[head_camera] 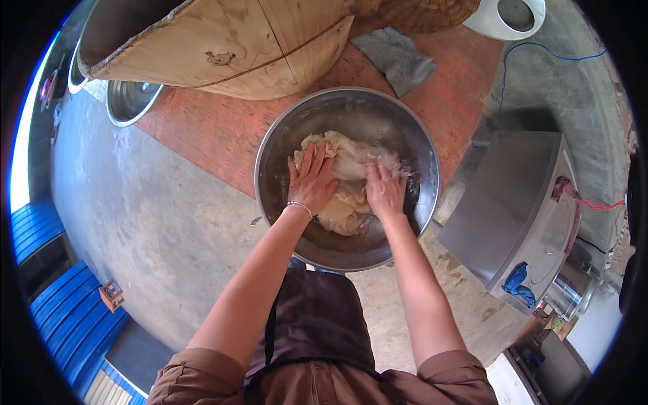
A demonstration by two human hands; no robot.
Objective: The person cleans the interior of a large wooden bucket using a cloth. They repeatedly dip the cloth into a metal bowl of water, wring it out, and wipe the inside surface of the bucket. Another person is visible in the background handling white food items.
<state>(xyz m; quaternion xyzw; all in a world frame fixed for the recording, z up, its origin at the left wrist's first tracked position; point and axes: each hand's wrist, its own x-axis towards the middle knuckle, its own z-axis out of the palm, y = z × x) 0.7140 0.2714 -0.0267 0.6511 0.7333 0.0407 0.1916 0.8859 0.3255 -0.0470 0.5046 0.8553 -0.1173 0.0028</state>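
A wide metal basin holds water and a bunched cream-coloured cloth, which lies wet and crumpled in its middle. My left hand, with a bracelet at the wrist, presses flat on the left part of the cloth, fingers spread. On the right side of the basin, my right hand rests on the cloth's edge, its fingertips partly under splashing water. Whether its fingers grip any fabric is hidden by the water.
Beyond the basin, a large wooden tub and a grey towel rest on a reddish board. A metal cabinet stands at the right. Another metal basin is at the far left, and a blue cable runs at the upper right.
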